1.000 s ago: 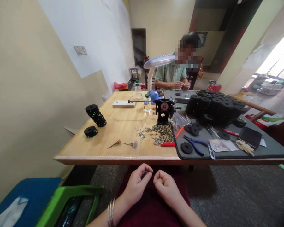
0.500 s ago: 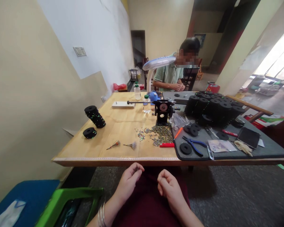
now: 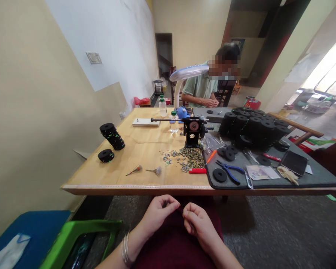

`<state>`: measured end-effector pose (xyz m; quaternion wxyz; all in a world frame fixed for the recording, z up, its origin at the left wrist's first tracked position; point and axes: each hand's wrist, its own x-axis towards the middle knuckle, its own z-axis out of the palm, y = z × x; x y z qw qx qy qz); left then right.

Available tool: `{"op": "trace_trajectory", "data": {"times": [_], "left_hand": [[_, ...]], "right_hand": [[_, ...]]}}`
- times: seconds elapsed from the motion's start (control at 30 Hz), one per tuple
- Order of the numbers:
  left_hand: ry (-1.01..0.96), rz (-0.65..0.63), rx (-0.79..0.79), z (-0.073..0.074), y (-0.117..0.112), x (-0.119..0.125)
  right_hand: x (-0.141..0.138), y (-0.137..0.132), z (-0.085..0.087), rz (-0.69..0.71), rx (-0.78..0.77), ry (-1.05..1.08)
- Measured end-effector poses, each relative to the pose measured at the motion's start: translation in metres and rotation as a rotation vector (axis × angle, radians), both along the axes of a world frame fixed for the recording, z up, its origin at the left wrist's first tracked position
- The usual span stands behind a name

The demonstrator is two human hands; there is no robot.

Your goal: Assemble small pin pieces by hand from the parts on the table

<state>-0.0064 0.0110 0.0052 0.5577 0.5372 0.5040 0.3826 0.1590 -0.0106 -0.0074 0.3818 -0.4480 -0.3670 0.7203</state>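
Note:
Just in front of the table edge, above a dark red garment, my left hand (image 3: pixel 160 215) is closed in a pinch of thumb and forefinger. My right hand (image 3: pixel 198 223) faces it, fingers curled and thumb pressed in. The two sets of fingertips are close together; anything held between them is too small to make out. On the wooden tabletop (image 3: pixel 106 175) nearest the hands lie two small bundles, one with an orange part (image 3: pixel 134 170) and one pale (image 3: pixel 155 171). A red lighter-like object (image 3: pixel 197 171) lies by a heap of tiny metal pieces (image 3: pixel 192 157).
Black foam discs stand stacked at left (image 3: pixel 112 136) and right (image 3: pixel 249 127). A black winding device (image 3: pixel 192 130) with a long rod stands mid-table. Blue-handled pliers (image 3: pixel 231 172) rest on a grey mat (image 3: pixel 257 179). Across the table sits another person (image 3: pixel 200 89) beside a ring lamp (image 3: pixel 189 72).
My left hand has moved right, bringing its fingertips up against my right hand's. My right hand has shifted only slightly. The things on the table have not moved.

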Motion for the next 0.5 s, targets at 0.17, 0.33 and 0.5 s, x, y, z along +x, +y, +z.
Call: {"op": "trace_trajectory", "data": {"times": [0.17, 0.33, 0.5], "left_hand": [[0.124, 0.047, 0.068, 0.001, -0.001, -0.008], [0.261, 0.028, 0.180, 0.018, -0.005, -0.007], [0.377, -0.048, 0.281, 0.038, -0.006, -0.002]], "right_hand": [[0.005, 0.002, -0.003, 0.039, 0.045, -0.051], [0.011, 0.012, 0.009, 0.081, 0.114, -0.029], [0.004, 0.019, 0.029, 0.178, 0.226, -0.071]]}}
